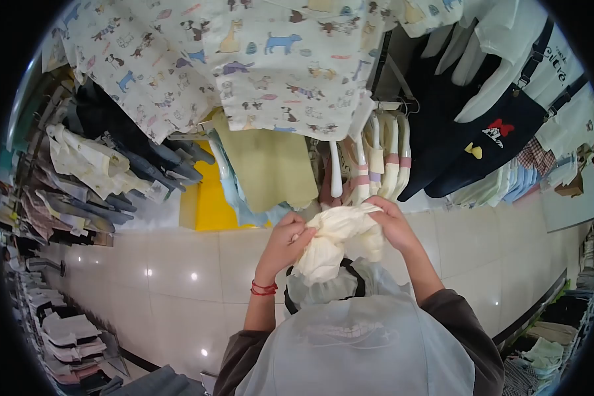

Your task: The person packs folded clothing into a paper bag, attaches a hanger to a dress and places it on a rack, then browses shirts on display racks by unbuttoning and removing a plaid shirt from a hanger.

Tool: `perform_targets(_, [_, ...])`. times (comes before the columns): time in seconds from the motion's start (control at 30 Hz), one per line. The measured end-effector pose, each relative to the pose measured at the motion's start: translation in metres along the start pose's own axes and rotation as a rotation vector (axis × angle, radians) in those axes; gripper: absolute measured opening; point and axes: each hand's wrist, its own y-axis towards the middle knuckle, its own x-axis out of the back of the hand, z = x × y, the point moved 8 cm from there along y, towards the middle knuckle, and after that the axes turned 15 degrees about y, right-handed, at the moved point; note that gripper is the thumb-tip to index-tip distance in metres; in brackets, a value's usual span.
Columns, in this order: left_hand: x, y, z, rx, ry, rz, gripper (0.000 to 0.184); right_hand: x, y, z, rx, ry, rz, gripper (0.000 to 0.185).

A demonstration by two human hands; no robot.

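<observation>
A bunched cream cloth (336, 239) is stretched between my two hands in front of my chest. My left hand (287, 244), with a red string bracelet at the wrist, is closed on the cloth's left side. On the other side, my right hand (389, 224) pinches the cloth's upper right edge. What kind of garment the cloth is cannot be made out from its folds. Just above it hang small garments on white hangers (393, 152).
White garments with animal prints (284, 66) hang overhead. A pale green garment (267, 162) hangs before a yellow panel (211, 198). Dark overalls (482, 145) hang at the right, and more racked clothes (89, 158) at the left. Folded clothes (72, 330) lie stacked lower left. The floor (178, 264) is tiled.
</observation>
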Motion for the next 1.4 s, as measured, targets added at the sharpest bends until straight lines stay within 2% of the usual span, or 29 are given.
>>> perform_targets(0.03, [-0.006,0.002,-0.010,-0.050,0.112,-0.010,0.023,0.007,-0.002,0.005,-0.008,0.105,-0.015,0.017])
perform_targets(0.1, [-0.024,0.003,-0.014,-0.021,0.239,0.024,0.023,0.019,-0.010,0.020,-0.029,0.310,-0.054,0.017])
perform_targets(0.23, [-0.051,-0.005,-0.005,0.070,0.479,-0.004,0.020,0.046,-0.021,0.024,-0.081,0.384,-0.139,0.018])
perform_targets(0.33, [-0.052,-0.021,0.010,0.238,0.392,-0.196,0.019,0.056,-0.025,0.025,-0.086,0.420,-0.030,0.019])
perform_targets(0.43, [-0.042,-0.036,0.001,0.113,0.657,-0.321,0.025,0.062,-0.026,0.020,-0.082,0.396,-0.024,0.017])
perform_targets(0.53, [-0.023,-0.056,-0.007,0.190,0.757,-0.488,0.034,0.066,-0.027,0.005,-0.106,0.268,0.044,0.016])
perform_targets(0.63, [0.001,-0.074,-0.008,0.331,0.876,-0.666,0.042,0.057,-0.025,-0.005,-0.110,0.071,0.214,0.015])
perform_targets(0.73, [0.024,-0.089,0.000,0.421,0.789,-0.833,0.047,0.051,-0.014,-0.008,-0.081,0.107,0.106,0.013])
perform_targets(0.83, [0.035,-0.081,0.002,0.382,0.877,-0.695,0.047,0.045,0.002,-0.014,-0.135,0.167,0.061,0.013])
perform_targets(0.93, [0.036,-0.080,0.040,0.758,0.204,-0.468,0.036,0.045,0.017,-0.020,-0.169,0.241,0.016,0.015])
perform_targets(1.03, [0.034,-0.066,0.068,0.575,-0.031,-0.438,0.024,0.046,0.034,-0.016,-0.151,0.260,-0.010,0.015])
perform_targets(1.13, [0.024,-0.059,0.080,0.682,-0.481,-0.298,0.016,0.052,0.050,-0.006,-0.083,0.222,-0.043,0.015])
perform_targets(1.23, [0.031,-0.042,0.071,0.672,-0.523,-0.250,0.013,0.063,0.067,-0.005,-0.047,0.111,-0.077,0.015])
perform_targets(1.33, [0.047,-0.032,0.069,0.645,-0.173,-0.296,0.013,0.066,0.073,-0.002,-0.021,-0.026,-0.134,0.015])
perform_targets(1.4, [0.071,-0.028,0.054,0.471,0.545,-0.436,0.016,0.061,0.073,-0.002,0.016,-0.279,-0.025,0.017])
